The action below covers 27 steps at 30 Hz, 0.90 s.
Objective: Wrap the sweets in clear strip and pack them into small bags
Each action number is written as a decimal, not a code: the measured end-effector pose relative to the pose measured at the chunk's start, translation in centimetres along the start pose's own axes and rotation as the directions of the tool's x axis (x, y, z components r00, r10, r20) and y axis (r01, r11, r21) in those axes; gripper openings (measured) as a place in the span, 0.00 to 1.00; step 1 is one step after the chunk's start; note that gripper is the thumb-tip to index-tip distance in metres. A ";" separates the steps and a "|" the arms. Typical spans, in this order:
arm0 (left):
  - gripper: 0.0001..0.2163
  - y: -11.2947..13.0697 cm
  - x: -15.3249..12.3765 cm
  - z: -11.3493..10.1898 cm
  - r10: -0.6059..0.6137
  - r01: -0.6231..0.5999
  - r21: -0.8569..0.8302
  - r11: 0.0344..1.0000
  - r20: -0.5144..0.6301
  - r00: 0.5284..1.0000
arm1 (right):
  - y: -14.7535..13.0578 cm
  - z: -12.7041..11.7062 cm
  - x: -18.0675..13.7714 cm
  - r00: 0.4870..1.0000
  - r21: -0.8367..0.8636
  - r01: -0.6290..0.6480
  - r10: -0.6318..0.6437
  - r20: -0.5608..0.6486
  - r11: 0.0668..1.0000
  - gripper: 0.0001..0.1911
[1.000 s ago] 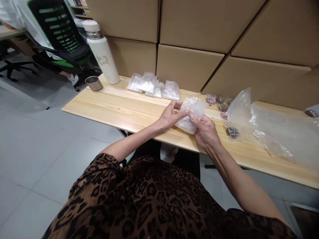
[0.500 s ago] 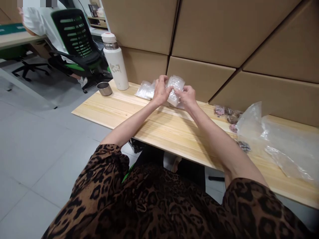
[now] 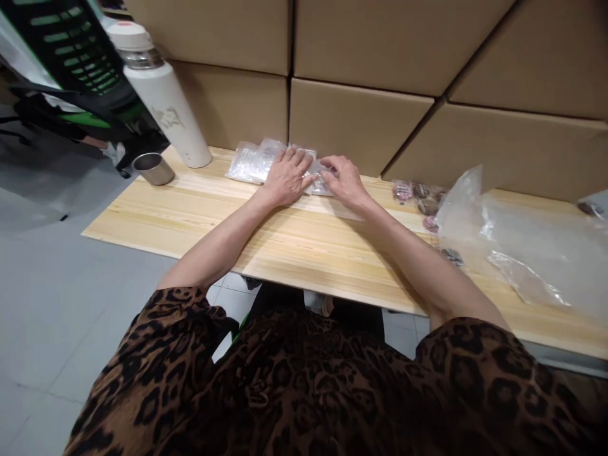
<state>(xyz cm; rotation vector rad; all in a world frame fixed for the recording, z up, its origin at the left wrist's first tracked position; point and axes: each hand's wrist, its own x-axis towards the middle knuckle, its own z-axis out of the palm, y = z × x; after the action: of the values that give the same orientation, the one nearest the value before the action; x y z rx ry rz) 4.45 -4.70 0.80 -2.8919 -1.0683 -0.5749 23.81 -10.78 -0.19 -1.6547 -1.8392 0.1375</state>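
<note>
Having come down since the earlier frame, in the head view, the left hand [image 3: 287, 178] is lying flat, fingers spread, over the clear packets [image 3: 244, 163] on the far tabletop [image 3: 156, 215]; the right hand [image 3: 346, 182] is curling just beside it at their right end, its grip unclear. Cardboard boxes [image 3: 358, 120] are blocking the far side. A bottle [image 3: 168, 117] and cup [image 3: 154, 170] are standing left; a plastic bag [image 3: 536, 237] is lying right.

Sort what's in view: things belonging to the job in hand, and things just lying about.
Likely the job's: clear packets at the left hand and right hand; perhaps the small wrapped pieces and large plastic bag.

Apparently unrelated: bottle, cup, boxes, chair.
</note>
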 end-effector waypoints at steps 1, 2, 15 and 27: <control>0.30 0.2 0.0 -0.3 -0.007 0.007 0.015 1.000 0.020 1.000 | 0.1 -0.9 -1.1 0.999 0.028 0.036 -0.036 -0.003 0.999 0.17; 0.30 0.4 0.1 -0.5 -0.018 0.017 0.025 1.000 0.032 0.999 | 0.2 -1.9 -2.4 0.998 0.050 0.067 -0.066 -0.007 0.997 0.17; 0.34 2.2 1.1 -0.7 -0.120 0.117 0.056 0.992 0.064 0.991 | 6.8 -17.4 -22.8 0.895 -0.371 -0.348 0.187 -0.406 0.861 0.22; 0.35 1.5 0.7 -3.1 -0.044 0.036 -0.126 0.991 -0.055 0.998 | 13.0 -22.3 -32.2 0.742 -0.184 -0.574 0.413 -0.528 0.798 0.14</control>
<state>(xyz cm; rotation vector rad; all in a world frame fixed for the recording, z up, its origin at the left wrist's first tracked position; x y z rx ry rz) 4.87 -5.80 4.14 -2.9440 -1.1243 -0.7482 46.25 -45.40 -1.65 -2.1708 -1.0537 -0.3473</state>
